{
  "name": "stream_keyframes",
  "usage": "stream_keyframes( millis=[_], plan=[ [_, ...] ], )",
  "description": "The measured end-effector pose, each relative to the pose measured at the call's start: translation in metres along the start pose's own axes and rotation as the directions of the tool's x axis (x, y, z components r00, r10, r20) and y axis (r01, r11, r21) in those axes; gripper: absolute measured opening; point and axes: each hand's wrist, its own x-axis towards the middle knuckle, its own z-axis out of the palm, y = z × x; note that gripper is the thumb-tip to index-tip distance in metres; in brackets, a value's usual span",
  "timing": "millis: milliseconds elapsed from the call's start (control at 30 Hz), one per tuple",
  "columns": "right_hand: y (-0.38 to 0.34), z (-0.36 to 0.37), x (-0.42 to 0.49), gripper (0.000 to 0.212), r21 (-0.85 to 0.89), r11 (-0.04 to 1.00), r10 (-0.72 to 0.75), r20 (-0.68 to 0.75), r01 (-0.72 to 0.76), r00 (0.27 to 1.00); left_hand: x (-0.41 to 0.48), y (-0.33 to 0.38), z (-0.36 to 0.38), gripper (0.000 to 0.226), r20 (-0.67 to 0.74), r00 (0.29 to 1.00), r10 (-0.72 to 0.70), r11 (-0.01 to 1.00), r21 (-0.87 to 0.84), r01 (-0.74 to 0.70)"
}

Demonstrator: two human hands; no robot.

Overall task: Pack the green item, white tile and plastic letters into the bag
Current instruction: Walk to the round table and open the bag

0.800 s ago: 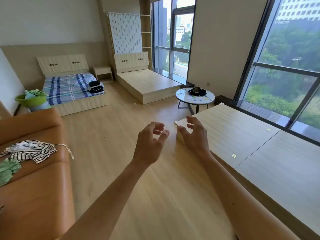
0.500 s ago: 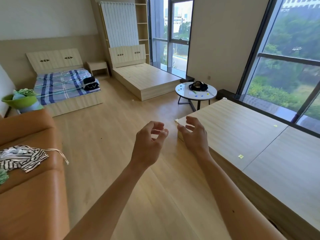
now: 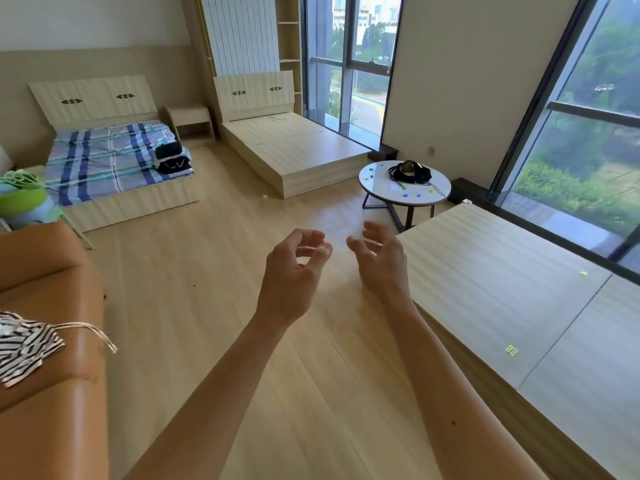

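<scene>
A round white table (image 3: 381,197) stands across the room, ahead and to the right. On it lie a black bag (image 3: 411,172), a thin green item (image 3: 401,185), a white tile (image 3: 394,186) and small coloured plastic letters (image 3: 418,194). My left hand (image 3: 292,276) and my right hand (image 3: 380,260) are raised side by side over the floor, well short of the table. Both hold nothing, with fingers curled and apart.
A low wooden platform (image 3: 502,292) runs along the windows on my right. An orange sofa (image 3: 52,358) with a striped cloth (image 3: 24,348) is on my left. Two beds (image 3: 114,161) stand at the back. Bare wooden floor (image 3: 225,254) lies between me and the table.
The view has tilted down and moved forward, so the round table appears closer. My hands keep the same raised, curled pose.
</scene>
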Motion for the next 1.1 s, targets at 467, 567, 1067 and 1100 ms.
stream_keyframes(
  millis=[467, 567, 1067, 1100],
  plan=[
    [0.011, 0.174, 0.237, 0.042, 0.09, 0.99, 0.122, -0.17, -0.108, 0.978, 0.28, -0.133, -0.034, 0.018, 0.164, 0.986, -0.037, 0.993, -0.108, 0.056],
    [0.016, 0.194, 0.279, 0.039, 0.073, 0.991, 0.124, -0.197, -0.112, 0.972, 0.324, -0.152, -0.028, 0.019, 0.187, 0.981, -0.059, 0.987, -0.138, 0.086],
    [0.083, 0.281, 0.611, 0.031, 0.186, 0.97, 0.205, -0.27, -0.157, 0.941, 0.65, -0.244, 0.078, 0.025, 0.313, 0.948, -0.061, 0.98, -0.162, 0.117],
    [0.085, 0.284, 0.636, 0.031, 0.185, 0.97, 0.205, -0.272, -0.158, 0.94, 0.674, -0.247, 0.087, 0.027, 0.321, 0.946, -0.056, 0.98, -0.166, 0.114]
  ],
)
